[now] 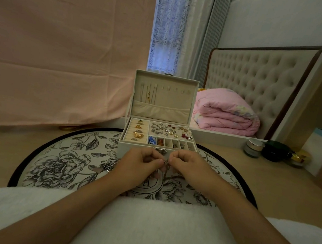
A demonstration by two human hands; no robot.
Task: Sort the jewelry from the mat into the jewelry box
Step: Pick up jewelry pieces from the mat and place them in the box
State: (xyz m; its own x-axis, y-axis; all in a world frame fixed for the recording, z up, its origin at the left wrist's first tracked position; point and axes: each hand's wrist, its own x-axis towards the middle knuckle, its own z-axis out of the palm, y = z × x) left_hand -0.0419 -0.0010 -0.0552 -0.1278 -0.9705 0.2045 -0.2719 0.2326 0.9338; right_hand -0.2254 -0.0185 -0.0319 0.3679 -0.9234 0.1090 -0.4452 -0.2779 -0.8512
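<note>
Hanging between the two hands, a small jewelry piece (166, 162) runs its long axis down toward 6 o'clock, with pink drops at its lower end over the floral mat (60, 162). The left hand (138, 165) and right hand (187, 167) meet knuckles-up, fingers curled, each pinching its top. The open jewelry box (161, 111) stands just at 12 o'clock of them. A jewelry heap (108, 166) lies at 9 o'clock of the left hand.

Home bedroom. Evidence: beige button-tufted upholstered headboard (256, 81) with dark trim, folded pink quilt (226, 113) on the bed, sheer floral lace curtain (167, 31) at the window. Small lidded cosmetic jars (254, 148) on the pale wood bench (270, 186), plus an open cream fabric-lined jewelry box (178, 101). Looks like a dressing bench.
</note>
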